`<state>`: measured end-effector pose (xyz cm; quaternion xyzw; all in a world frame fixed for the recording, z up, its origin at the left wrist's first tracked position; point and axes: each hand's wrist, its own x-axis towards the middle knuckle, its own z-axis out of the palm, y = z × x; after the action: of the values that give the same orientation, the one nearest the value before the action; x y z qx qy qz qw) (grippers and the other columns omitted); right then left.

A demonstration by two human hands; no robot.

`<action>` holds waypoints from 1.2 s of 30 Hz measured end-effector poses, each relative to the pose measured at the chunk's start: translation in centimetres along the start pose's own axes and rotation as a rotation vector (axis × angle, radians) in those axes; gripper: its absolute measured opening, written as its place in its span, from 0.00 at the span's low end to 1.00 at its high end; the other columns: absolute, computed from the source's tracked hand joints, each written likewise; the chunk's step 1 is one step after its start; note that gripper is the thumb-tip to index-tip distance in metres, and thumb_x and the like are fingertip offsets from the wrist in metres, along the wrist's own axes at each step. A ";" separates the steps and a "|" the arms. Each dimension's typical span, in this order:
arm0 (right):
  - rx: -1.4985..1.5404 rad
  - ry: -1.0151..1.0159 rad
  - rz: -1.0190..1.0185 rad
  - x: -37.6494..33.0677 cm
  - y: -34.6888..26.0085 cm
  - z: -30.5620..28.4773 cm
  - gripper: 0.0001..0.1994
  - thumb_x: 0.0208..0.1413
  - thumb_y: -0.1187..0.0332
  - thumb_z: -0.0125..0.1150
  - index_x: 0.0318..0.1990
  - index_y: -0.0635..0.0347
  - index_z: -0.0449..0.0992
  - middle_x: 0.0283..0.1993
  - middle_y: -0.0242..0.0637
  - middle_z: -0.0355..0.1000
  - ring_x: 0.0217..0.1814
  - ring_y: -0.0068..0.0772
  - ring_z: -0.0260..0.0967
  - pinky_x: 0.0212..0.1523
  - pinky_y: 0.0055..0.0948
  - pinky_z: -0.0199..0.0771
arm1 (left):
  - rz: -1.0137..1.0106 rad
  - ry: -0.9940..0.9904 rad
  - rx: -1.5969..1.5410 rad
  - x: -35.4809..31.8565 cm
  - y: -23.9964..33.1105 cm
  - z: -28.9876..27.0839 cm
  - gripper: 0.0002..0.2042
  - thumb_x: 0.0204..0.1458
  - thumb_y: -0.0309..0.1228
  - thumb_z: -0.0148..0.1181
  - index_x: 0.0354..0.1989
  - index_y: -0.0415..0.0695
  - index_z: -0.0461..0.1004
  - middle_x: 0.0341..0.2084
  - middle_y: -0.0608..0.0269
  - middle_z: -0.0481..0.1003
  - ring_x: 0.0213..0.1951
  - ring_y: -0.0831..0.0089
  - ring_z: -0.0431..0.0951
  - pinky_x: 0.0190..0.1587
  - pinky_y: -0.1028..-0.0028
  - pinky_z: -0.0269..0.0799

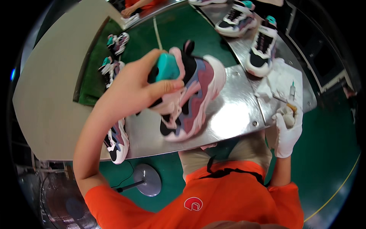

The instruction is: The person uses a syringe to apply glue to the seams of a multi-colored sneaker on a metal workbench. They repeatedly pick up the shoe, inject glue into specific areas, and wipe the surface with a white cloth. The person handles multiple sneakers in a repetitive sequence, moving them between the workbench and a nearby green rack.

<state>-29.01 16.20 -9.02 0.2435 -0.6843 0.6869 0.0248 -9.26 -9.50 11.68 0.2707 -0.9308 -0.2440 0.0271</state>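
Note:
My bare left hand (146, 82) grips a sneaker (198, 95) at its opening, thumb on the pink lining beside a teal piece (167, 68). The shoe is held tilted above the metal tabletop, its mauve, pink and black side and white sole showing. On the right, my white-gloved right hand (288, 131) is closed round a thin metal tool with an orange-brown handle (292, 107). A wad of white material sits against the gloved fingers. Just beyond them, a small clear syringe with a teal tip (292, 91) lies on a white cloth (274, 82).
The metal table (232, 110) spans the front. Two similar sneakers, one a black-and-white sneaker (262, 51), stand at the far right. Several more, including a sneaker (119, 143), line the left beside the green belt (177, 30). Another person's hand (129, 11) shows at the far end.

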 end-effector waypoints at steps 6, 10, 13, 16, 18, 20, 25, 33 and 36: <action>0.134 -0.231 0.354 0.5 0.5 -2.8 0.19 0.55 0.66 0.58 0.50 0.70 0.68 0.30 0.35 0.71 0.28 0.22 0.67 0.32 0.18 0.68 | 0.160 -0.182 0.098 3.1 2.6 7.8 0.21 0.48 0.45 0.63 0.40 0.39 0.69 0.23 0.48 0.75 0.27 0.52 0.78 0.29 0.63 0.70; 0.650 -0.354 0.552 -1.9 -0.8 -3.7 0.18 0.51 0.74 0.54 0.48 0.75 0.67 0.27 0.38 0.70 0.25 0.26 0.67 0.30 0.21 0.69 | 0.079 -0.311 0.227 5.5 4.4 9.1 0.20 0.48 0.39 0.64 0.45 0.39 0.69 0.22 0.57 0.73 0.24 0.70 0.73 0.30 0.73 0.68; 0.954 -0.437 0.577 -3.2 0.3 -1.8 0.21 0.45 0.79 0.56 0.50 0.74 0.66 0.27 0.37 0.69 0.28 0.27 0.68 0.32 0.25 0.71 | 0.049 -0.314 0.165 5.4 4.5 9.6 0.21 0.48 0.38 0.64 0.47 0.39 0.69 0.24 0.59 0.73 0.25 0.72 0.74 0.31 0.74 0.68; 1.006 -0.583 0.481 -3.3 2.1 -0.6 0.24 0.42 0.80 0.59 0.51 0.73 0.67 0.27 0.35 0.69 0.29 0.25 0.69 0.35 0.25 0.72 | 0.055 -0.294 0.186 5.3 4.9 9.8 0.21 0.48 0.37 0.64 0.47 0.38 0.69 0.25 0.60 0.73 0.27 0.72 0.74 0.32 0.75 0.69; 0.905 -0.627 0.431 -3.1 2.4 -0.2 0.24 0.42 0.79 0.61 0.51 0.74 0.67 0.27 0.35 0.70 0.30 0.24 0.69 0.36 0.24 0.72 | 0.073 -0.273 0.212 5.0 5.1 10.0 0.21 0.49 0.37 0.64 0.47 0.37 0.68 0.26 0.60 0.74 0.27 0.72 0.74 0.32 0.75 0.69; 1.019 -0.628 0.454 -3.4 3.0 0.2 0.24 0.40 0.79 0.61 0.50 0.76 0.68 0.26 0.36 0.71 0.28 0.23 0.69 0.33 0.23 0.71 | 0.109 -0.248 0.216 5.0 5.0 10.2 0.20 0.48 0.37 0.65 0.45 0.38 0.69 0.24 0.57 0.73 0.26 0.66 0.75 0.30 0.72 0.68; 0.971 -0.668 0.351 -3.6 4.1 0.3 0.25 0.38 0.79 0.63 0.48 0.78 0.68 0.25 0.37 0.71 0.24 0.21 0.67 0.29 0.21 0.71 | 0.134 -0.198 0.174 5.1 4.8 10.4 0.18 0.47 0.36 0.66 0.42 0.39 0.70 0.21 0.53 0.72 0.23 0.56 0.75 0.26 0.67 0.67; 0.702 -0.689 -0.177 -2.7 4.5 0.7 0.27 0.34 0.82 0.58 0.49 0.82 0.66 0.29 0.48 0.70 0.26 0.35 0.70 0.30 0.32 0.75 | 0.135 -0.190 0.196 5.2 4.8 10.6 0.19 0.46 0.36 0.66 0.41 0.39 0.70 0.21 0.53 0.72 0.23 0.57 0.75 0.26 0.68 0.67; 0.744 -0.707 0.145 -3.3 3.1 0.1 0.21 0.37 0.79 0.62 0.44 0.76 0.71 0.33 0.48 0.72 0.27 0.34 0.72 0.29 0.28 0.74 | 0.131 -0.190 0.191 5.2 4.8 10.6 0.18 0.46 0.36 0.66 0.41 0.39 0.70 0.21 0.53 0.73 0.23 0.57 0.75 0.26 0.68 0.67</action>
<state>-27.16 16.90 -13.09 0.4050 -0.3755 0.7595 -0.3437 -18.02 -4.02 4.13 0.1863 -0.9639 -0.1764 -0.0713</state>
